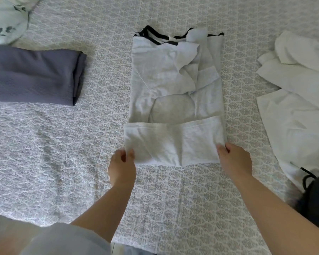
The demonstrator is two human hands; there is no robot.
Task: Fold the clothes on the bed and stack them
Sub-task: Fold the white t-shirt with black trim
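A light grey T-shirt (175, 89) with a dark neckband lies lengthwise in the middle of the bed, its sides and sleeves folded inward. Its bottom part is turned up over the body. My left hand (122, 166) pinches the near left corner of that turned-up part. My right hand (235, 159) pinches the near right corner. A folded purple-grey garment (33, 76) lies flat at the left. A crumpled white garment (298, 100) lies unfolded at the right.
The bed (53, 144) is covered by a grey-and-white patterned spread. A pale floral pillow (6, 19) sits at the far left corner. A dark item with a cord (313, 196) lies at the near right edge.
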